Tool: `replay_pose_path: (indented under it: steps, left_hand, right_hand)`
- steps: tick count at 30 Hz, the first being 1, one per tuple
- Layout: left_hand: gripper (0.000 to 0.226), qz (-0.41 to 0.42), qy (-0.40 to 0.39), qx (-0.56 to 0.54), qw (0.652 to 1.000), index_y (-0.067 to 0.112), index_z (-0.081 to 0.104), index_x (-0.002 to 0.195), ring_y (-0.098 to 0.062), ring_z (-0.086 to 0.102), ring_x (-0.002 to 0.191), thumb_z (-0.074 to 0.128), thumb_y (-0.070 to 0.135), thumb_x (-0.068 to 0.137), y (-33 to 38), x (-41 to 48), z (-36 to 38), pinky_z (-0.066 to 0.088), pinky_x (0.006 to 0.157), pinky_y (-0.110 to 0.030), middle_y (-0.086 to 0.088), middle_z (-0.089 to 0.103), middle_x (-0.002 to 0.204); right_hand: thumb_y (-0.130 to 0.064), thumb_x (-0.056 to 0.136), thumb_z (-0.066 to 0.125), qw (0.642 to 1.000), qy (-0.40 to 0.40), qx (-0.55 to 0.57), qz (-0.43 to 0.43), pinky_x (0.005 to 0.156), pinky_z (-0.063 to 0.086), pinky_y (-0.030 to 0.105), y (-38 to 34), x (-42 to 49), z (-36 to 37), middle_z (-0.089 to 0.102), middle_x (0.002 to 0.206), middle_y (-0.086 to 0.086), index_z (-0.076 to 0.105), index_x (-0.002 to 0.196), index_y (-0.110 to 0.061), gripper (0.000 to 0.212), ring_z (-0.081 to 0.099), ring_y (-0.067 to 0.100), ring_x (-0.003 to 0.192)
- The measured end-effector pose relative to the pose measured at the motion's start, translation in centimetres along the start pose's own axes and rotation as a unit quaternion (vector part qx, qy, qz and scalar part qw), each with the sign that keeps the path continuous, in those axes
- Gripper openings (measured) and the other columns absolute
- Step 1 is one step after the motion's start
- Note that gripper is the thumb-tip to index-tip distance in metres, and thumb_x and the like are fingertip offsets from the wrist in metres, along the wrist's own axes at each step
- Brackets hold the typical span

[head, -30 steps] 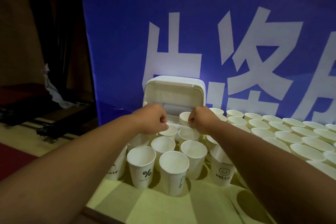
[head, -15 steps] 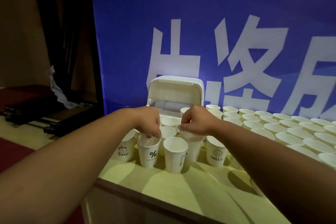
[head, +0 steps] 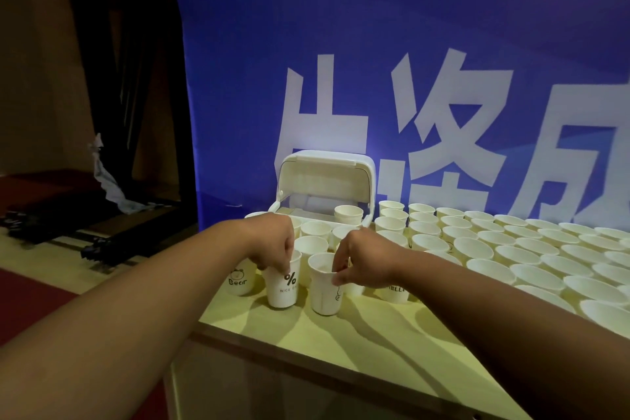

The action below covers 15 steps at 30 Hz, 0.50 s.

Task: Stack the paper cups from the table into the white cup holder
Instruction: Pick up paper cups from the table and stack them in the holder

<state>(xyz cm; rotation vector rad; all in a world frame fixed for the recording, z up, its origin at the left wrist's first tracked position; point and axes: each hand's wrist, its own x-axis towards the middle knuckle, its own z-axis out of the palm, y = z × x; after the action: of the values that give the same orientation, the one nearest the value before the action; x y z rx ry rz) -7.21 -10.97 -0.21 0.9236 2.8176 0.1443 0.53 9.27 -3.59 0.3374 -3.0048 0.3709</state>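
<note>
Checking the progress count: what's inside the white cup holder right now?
The cup holder is open. One paper cup sticks up at its right side. Pale shapes behind it are too dim to identify. The lower interior is hidden by table cups in front.

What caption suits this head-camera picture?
Left hand pinches the percent-sign cup, right hand its neighbour cup, before the open white cup holder.

Blue banner (head: 375, 27) with large white characters, dark curtain (head: 136, 72) at left, red carpet (head: 27, 300) below, dim tan wall (head: 41, 85)
</note>
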Motion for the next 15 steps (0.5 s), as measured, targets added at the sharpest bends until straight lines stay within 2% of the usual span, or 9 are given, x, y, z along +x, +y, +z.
replay_pose_path:
  steps: [2,4,7,10,13,15]
  left_hand:
    - [0.009,0.010,0.018,-0.008,1.000,0.015,0.075,0.086,-0.011,0.067,0.058,0.076,0.022,0.091,0.1,-0.2,-0.7,0.052,0.054,-0.021,-0.002,0.074,0.083]
    - [0.011,0.022,0.045,-0.019,0.999,0.015,0.074,0.086,-0.011,0.067,0.058,0.071,0.022,0.094,0.2,-0.3,-1.5,0.054,0.056,-0.023,-0.001,0.074,0.083]
    - [0.013,0.036,0.104,-0.057,0.992,0.016,0.073,0.083,-0.018,0.070,0.071,0.069,0.021,0.094,0.4,0.1,-2.4,0.060,0.063,-0.031,-0.003,0.072,0.089]
    - [0.014,0.046,0.173,-0.083,0.980,0.018,0.072,0.081,-0.019,0.067,0.085,0.067,0.022,0.093,0.8,1.1,-2.9,0.057,0.070,-0.033,0.001,0.070,0.088]
    - [0.015,0.048,0.221,-0.115,0.967,0.018,0.072,0.082,-0.017,0.064,0.084,0.065,0.021,0.094,1.5,2.6,-3.4,0.055,0.070,-0.034,0.004,0.068,0.086]
    - [0.016,0.041,0.256,-0.130,0.957,0.019,0.070,0.083,-0.018,0.064,0.083,0.062,0.022,0.096,2.0,3.8,-3.6,0.056,0.072,-0.037,0.005,0.067,0.086]
  right_hand:
    - [-0.025,0.087,0.077,1.000,0.020,0.011,-0.005,0.068,0.049,0.017,0.2,-0.2,-0.5,0.075,0.102,-0.007,0.079,0.104,-0.020,0.018,0.064,0.005,0.080]
    - [-0.027,0.090,0.074,0.998,0.048,0.030,-0.011,0.071,0.052,0.020,0.5,-0.5,-1.4,0.075,0.099,-0.008,0.079,0.103,-0.020,0.016,0.064,0.004,0.080]
    - [-0.028,0.093,0.070,0.992,0.106,0.066,-0.003,0.076,0.056,0.028,1.2,-0.9,-3.0,0.075,0.095,-0.007,0.079,0.100,-0.020,0.015,0.066,0.006,0.083]
    - [-0.029,0.095,0.067,0.981,0.169,0.089,0.037,0.073,0.057,0.031,2.4,-0.7,-4.6,0.073,0.086,-0.007,0.077,0.094,-0.023,0.012,0.066,0.010,0.078]
    - [-0.030,0.096,0.066,0.967,0.224,0.095,0.075,0.072,0.058,0.035,3.8,0.1,-5.7,0.071,0.084,-0.006,0.076,0.094,-0.023,0.012,0.065,0.013,0.078]
    - [-0.030,0.096,0.065,0.957,0.254,0.104,0.096,0.071,0.057,0.032,4.8,0.8,-6.1,0.070,0.088,-0.006,0.076,0.098,-0.022,0.013,0.064,0.012,0.079]
